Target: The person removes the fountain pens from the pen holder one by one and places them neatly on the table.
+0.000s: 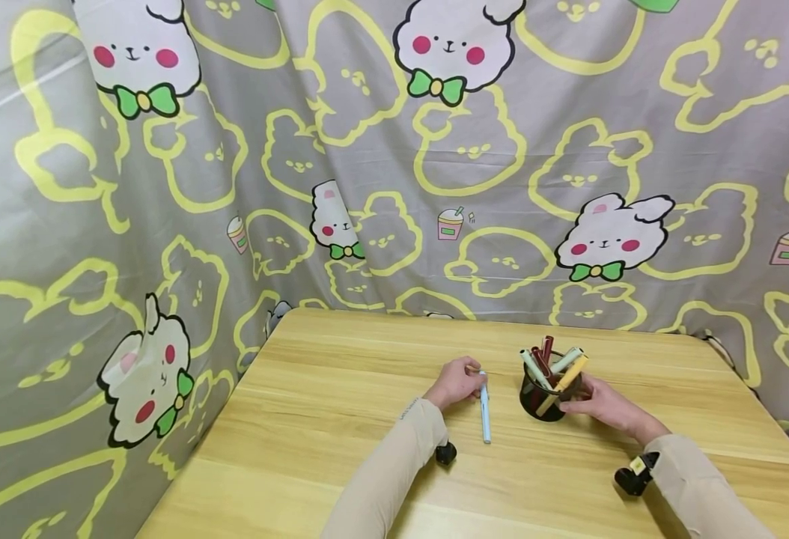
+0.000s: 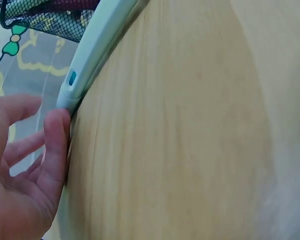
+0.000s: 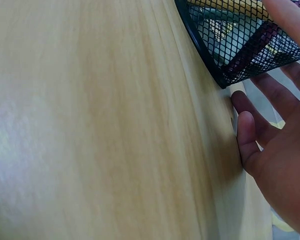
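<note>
A light blue pen [image 1: 485, 415] lies on the wooden table [image 1: 340, 389], pointing toward the person. At its far end is my left hand [image 1: 457, 382], with loosely bent fingers. One fingertip is right at the end of the pen [image 2: 97, 52] in the left wrist view, and the other fingers stand apart from it. My right hand [image 1: 603, 404] holds the side of a black mesh pen holder [image 1: 532, 393], thumb in front and fingers behind. Several pens, pale green, dark red and yellow [image 1: 573, 372], lean inside the holder.
Patterned grey curtains [image 1: 381, 172] with yellow outlines and white rabbits hang behind the table and along its left side. Black wrist cameras [image 1: 633, 479] are worn at both sleeves, close over the tabletop.
</note>
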`<state>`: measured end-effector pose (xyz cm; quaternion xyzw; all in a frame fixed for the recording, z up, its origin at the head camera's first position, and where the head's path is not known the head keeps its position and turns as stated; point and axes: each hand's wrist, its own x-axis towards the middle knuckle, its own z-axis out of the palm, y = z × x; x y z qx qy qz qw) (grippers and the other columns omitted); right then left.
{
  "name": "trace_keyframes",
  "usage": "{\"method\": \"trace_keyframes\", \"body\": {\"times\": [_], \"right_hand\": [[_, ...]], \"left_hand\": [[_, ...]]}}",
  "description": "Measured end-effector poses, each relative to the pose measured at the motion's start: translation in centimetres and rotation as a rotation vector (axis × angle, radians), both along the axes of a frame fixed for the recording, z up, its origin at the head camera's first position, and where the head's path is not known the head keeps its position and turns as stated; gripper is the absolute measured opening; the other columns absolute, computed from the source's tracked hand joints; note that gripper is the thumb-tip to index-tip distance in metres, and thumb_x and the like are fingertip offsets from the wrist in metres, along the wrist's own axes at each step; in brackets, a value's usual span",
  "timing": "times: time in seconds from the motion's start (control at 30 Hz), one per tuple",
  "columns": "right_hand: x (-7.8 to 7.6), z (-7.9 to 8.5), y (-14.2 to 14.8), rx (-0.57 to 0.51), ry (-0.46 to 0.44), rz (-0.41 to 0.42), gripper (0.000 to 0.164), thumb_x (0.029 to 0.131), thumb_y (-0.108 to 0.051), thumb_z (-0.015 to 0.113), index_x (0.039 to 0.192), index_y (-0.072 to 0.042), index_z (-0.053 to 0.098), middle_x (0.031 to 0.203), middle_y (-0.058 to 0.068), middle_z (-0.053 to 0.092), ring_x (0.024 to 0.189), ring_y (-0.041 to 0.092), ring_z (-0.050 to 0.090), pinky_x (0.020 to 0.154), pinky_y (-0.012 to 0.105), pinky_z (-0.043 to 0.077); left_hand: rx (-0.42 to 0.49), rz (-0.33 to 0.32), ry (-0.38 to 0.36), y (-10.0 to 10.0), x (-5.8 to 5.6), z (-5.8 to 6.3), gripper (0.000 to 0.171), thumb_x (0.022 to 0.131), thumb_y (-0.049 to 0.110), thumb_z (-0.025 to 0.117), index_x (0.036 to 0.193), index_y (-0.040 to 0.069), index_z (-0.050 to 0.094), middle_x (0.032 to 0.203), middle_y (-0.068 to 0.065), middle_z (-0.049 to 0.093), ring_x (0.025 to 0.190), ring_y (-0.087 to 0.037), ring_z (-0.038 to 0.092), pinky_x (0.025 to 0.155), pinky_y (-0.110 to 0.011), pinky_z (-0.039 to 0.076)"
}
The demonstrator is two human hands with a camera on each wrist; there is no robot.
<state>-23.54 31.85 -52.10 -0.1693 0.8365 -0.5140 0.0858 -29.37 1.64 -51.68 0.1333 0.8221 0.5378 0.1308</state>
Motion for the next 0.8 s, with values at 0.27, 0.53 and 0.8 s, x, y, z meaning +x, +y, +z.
{"method": "trace_keyframes", "body": {"times": [0.27,0.53,0.8], "right_hand": [[0.0,-0.1,0.0,0.005,0.003,0.003,0.062,0.087,-0.015,0.069,0.134,0.009,0.038,0.124,0.028,0.053,0.110,0.026,0.053,0.088,0.020,0.044],[0.1,0.1,-0.1,-0.002,0.006,0.002,0.061,0.087,-0.014,0.069,0.134,0.010,0.039,0.123,0.028,0.053,0.108,0.023,0.054,0.088,0.021,0.045],[0.0,-0.1,0.0,-0.011,0.005,0.008,0.061,0.087,-0.014,0.069,0.134,0.011,0.038,0.121,0.027,0.054,0.105,0.015,0.056,0.087,0.020,0.044]], "left_hand": [[-0.054,0.017,0.189,0.9,0.5,1.4,0.027,0.091,0.022,0.064,0.114,0.007,0.063,0.090,0.002,0.063,0.071,-0.008,0.059,0.058,-0.023,0.049],[0.173,-0.092,0.242,2.6,1.2,3.4,0.024,0.091,0.015,0.065,0.116,0.013,0.065,0.111,-0.004,0.066,0.092,-0.005,0.059,0.074,-0.020,0.050],[0.291,-0.094,0.226,3.7,1.1,3.8,0.026,0.090,0.014,0.067,0.115,0.010,0.065,0.106,0.000,0.067,0.092,-0.006,0.060,0.076,-0.020,0.050]]}}
